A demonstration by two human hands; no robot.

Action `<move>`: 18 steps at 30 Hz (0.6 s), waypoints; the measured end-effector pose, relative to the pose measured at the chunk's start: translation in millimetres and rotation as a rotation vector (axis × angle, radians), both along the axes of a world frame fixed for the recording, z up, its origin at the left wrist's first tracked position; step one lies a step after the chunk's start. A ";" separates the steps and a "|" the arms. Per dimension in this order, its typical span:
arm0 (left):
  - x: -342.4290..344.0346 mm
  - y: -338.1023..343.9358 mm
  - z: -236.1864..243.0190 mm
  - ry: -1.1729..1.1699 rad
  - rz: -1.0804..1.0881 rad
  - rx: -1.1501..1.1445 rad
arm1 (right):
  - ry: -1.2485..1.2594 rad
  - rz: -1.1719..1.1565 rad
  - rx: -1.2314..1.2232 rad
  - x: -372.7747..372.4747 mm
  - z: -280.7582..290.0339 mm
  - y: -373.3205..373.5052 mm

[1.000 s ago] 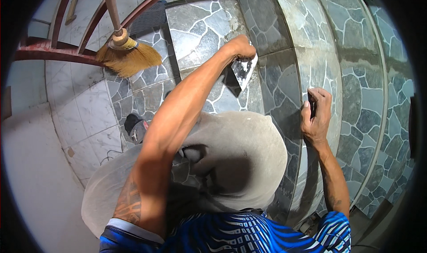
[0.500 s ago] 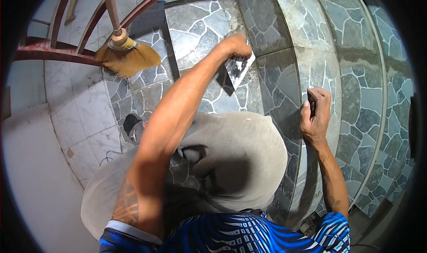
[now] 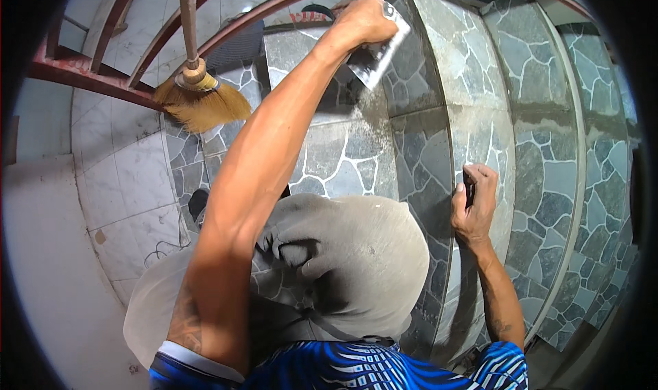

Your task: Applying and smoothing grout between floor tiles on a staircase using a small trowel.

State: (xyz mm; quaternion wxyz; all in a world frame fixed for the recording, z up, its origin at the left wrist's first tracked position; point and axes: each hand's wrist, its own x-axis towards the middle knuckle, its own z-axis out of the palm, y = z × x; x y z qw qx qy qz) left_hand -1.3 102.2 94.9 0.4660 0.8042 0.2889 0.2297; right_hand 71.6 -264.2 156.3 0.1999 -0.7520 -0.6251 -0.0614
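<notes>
My left hand (image 3: pixel 367 21) reaches far forward, fingers closed on a flat rectangular trowel (image 3: pixel 373 62). Its dark face is smeared with white, and one corner points down toward the stone-patterned tile step (image 3: pixel 336 150). Whitish powder or residue lies on the tile just below that corner. My right hand (image 3: pixel 475 201) rests on the raised, lighter tile ledge (image 3: pixel 473 133) to the right. Its thumb and fingers are curled around a small dark thing (image 3: pixel 469 186) whose kind I cannot make out.
A straw broom (image 3: pixel 205 102) hangs bristles down at the red metal railing (image 3: pixel 89 81) on the left. White marble-look tiles (image 3: pixel 123 191) cover the floor there. More stone-patterned steps (image 3: pixel 548 184) rise on the right. My bent knee in grey trousers (image 3: pixel 363 239) is close below.
My left hand has moved forward with the trowel, toward the far end of the step. My head view has shifted somewhat; my right hand remains curled on the ledge.
</notes>
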 end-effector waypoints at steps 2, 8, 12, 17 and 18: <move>4.5 19.9 -11.8 -0.014 0.114 0.101 | 0.008 -0.004 -0.006 -1.4 -2.8 1.6; 23.4 21.6 -9.6 -0.090 0.308 0.113 | 0.043 -0.032 -0.024 1.9 -2.6 -1.8; 46.3 20.5 -19.0 -0.260 0.403 -0.038 | 0.056 -0.052 -0.042 -0.3 -1.6 0.0; 72.2 13.8 -24.1 -0.446 0.463 0.019 | 0.063 -0.032 -0.022 -0.1 -6.2 -0.2; 75.1 9.5 -26.0 -0.530 0.483 0.028 | 0.067 -0.036 -0.030 -0.2 -6.8 -0.2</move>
